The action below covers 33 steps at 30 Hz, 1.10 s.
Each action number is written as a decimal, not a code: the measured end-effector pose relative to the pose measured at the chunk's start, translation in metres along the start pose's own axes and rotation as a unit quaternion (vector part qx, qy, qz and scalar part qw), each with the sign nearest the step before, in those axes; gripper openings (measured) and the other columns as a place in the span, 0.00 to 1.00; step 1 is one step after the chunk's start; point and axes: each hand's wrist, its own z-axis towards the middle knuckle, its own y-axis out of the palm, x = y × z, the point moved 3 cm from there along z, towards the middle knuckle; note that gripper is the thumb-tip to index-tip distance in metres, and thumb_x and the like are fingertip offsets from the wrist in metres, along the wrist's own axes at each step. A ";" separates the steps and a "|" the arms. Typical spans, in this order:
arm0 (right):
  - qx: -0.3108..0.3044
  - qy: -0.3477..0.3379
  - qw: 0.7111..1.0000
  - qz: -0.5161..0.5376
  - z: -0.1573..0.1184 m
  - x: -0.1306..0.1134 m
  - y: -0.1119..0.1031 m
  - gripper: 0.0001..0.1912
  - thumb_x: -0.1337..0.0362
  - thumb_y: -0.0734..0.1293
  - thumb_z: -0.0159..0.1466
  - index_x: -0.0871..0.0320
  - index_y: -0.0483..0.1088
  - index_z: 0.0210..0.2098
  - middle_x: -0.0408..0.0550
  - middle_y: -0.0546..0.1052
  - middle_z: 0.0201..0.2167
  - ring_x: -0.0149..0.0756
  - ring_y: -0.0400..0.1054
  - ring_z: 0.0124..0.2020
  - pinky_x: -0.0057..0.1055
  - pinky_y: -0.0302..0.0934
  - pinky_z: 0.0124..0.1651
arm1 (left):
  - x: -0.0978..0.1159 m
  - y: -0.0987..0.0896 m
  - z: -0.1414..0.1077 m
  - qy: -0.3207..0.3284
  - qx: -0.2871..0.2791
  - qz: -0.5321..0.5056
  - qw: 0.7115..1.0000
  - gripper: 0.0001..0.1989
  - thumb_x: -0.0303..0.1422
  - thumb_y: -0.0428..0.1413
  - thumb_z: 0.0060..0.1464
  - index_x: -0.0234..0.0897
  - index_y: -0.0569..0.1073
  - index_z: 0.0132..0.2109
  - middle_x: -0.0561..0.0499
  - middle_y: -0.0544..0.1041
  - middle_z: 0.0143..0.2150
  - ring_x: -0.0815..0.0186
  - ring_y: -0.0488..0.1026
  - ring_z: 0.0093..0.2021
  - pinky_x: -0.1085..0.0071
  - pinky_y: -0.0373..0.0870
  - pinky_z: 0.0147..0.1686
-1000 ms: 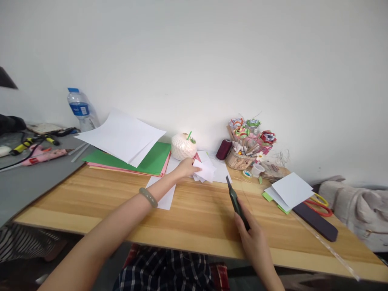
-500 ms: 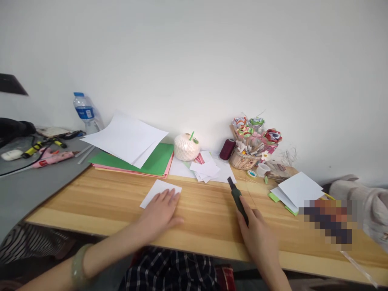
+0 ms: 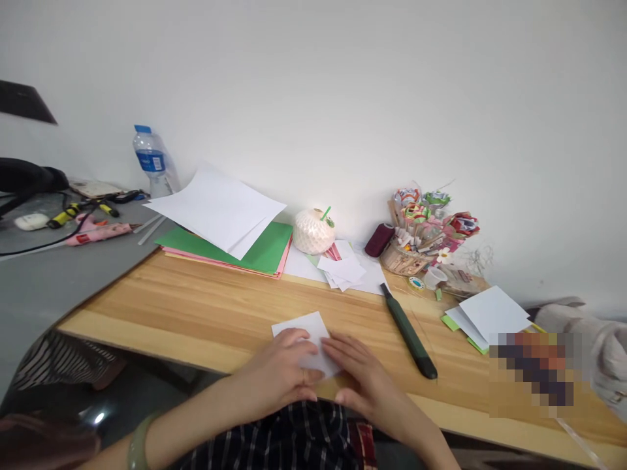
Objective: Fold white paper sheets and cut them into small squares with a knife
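A small white paper (image 3: pixel 312 325) lies on the wooden table near its front edge. My left hand (image 3: pixel 289 369) rests on the paper's left part, fingers bent and apart, with a bracelet on that wrist. At the paper's right edge is my right hand (image 3: pixel 360 375), its fingers stretched out and touching the sheet. To the right of both hands, a dark green cutter-like tool (image 3: pixel 409 333) lies on the table, touched by neither hand.
Behind are white sheets (image 3: pixel 215 209) on green and pink paper (image 3: pixel 264 251), a white ornament (image 3: pixel 313 232), paper scraps (image 3: pixel 343 269), a maroon spool (image 3: pixel 379 240) and a flower basket (image 3: pixel 404 259). White cards (image 3: pixel 494 314) lie right; a bottle (image 3: pixel 151 160) and glue gun (image 3: pixel 100 233) stand left.
My right hand has let go of the dark green tool and moved left to the paper. The small paper and my left hand have shifted right and nearer the front edge. The view has shifted slightly.
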 end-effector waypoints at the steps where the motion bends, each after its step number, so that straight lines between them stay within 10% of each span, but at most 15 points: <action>1: -0.002 0.000 1.000 0.023 0.002 -0.003 0.002 0.33 0.47 0.62 0.59 0.55 0.57 0.60 0.51 0.63 0.59 0.39 0.49 0.62 0.41 0.48 0.61 | -0.004 -0.002 -0.003 -0.032 0.029 -0.009 0.999 0.12 0.41 0.51 0.57 0.45 0.75 0.44 0.48 0.72 0.47 0.58 0.63 0.52 0.61 0.61 0.51; 6: 0.078 0.017 0.993 0.085 0.008 -0.001 0.010 0.23 0.56 0.66 0.58 0.52 0.66 0.52 0.51 0.70 0.51 0.41 0.60 0.54 0.41 0.56 0.54 | -0.013 -0.006 -0.016 -0.071 0.129 -0.095 0.984 0.15 0.38 0.46 0.61 0.37 0.76 0.37 0.50 0.76 0.37 0.66 0.70 0.39 0.71 0.66 0.41; 13: 0.167 0.110 0.973 0.113 0.001 -0.002 0.016 0.12 0.60 0.58 0.64 0.56 0.70 0.30 0.44 0.74 0.26 0.31 0.68 0.30 0.26 0.63 0.33 | -0.007 -0.008 -0.020 -0.124 0.113 -0.149 0.974 0.10 0.37 0.53 0.56 0.37 0.74 0.31 0.52 0.76 0.31 0.65 0.71 0.36 0.72 0.66 0.36; 21: 0.244 0.269 0.931 0.042 -0.004 0.000 0.033 0.26 0.54 0.59 0.62 0.61 0.55 0.55 0.37 0.72 0.22 0.29 0.67 0.17 0.25 0.60 0.20 | -0.001 0.010 -0.024 -0.369 0.174 -0.118 0.905 0.15 0.30 0.53 0.52 0.41 0.70 0.49 0.58 0.73 0.24 0.65 0.72 0.29 0.71 0.66 0.32; 33: 0.275 0.256 0.926 -0.037 -0.006 -0.016 0.036 0.17 0.51 0.53 0.65 0.54 0.65 0.30 0.40 0.71 0.23 0.30 0.68 0.21 0.25 0.54 0.21 | 0.012 0.013 -0.027 -0.276 0.282 -0.063 0.917 0.07 0.24 0.51 0.51 0.38 0.69 0.27 0.54 0.70 0.26 0.66 0.69 0.35 0.72 0.66 0.33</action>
